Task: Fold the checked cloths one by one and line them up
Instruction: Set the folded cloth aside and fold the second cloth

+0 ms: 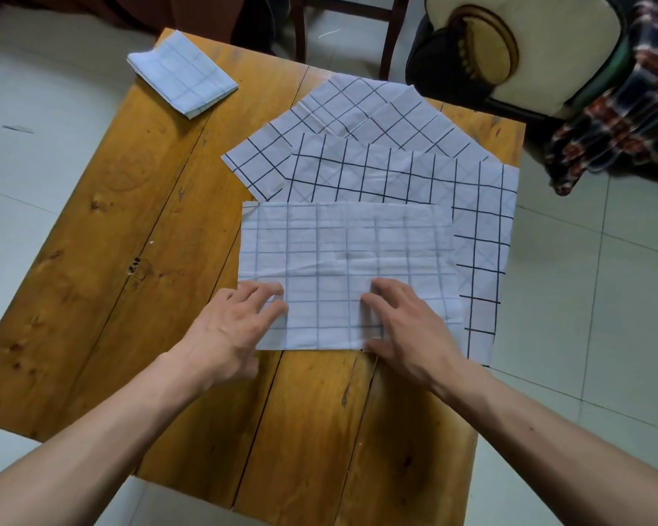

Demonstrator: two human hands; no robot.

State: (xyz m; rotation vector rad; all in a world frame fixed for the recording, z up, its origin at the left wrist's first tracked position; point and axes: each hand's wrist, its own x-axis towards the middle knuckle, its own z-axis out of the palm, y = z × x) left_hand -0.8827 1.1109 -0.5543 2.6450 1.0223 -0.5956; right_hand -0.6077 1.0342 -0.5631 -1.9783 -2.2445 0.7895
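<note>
One cloth folded and set aside, one half-folded under your hands, two more waiting.

From the head view, a folded cloth [183, 75] sits at the far left corner of the desk [103, 229], done. Your left hand [228, 328] and right hand [403, 328] rest on the near edge of a half-folded cloth [346, 256], fingers bent and pressing; whether they pinch it I cannot tell. Under it lie two flat cloths, one square-on [479, 222] and one turned at an angle [342, 112], both still to fold. A chair with a patterned blanket [623, 108] stands just beyond the far right corner, apart from the work; nothing blocks the free wood on the left where the row can grow.
</note>
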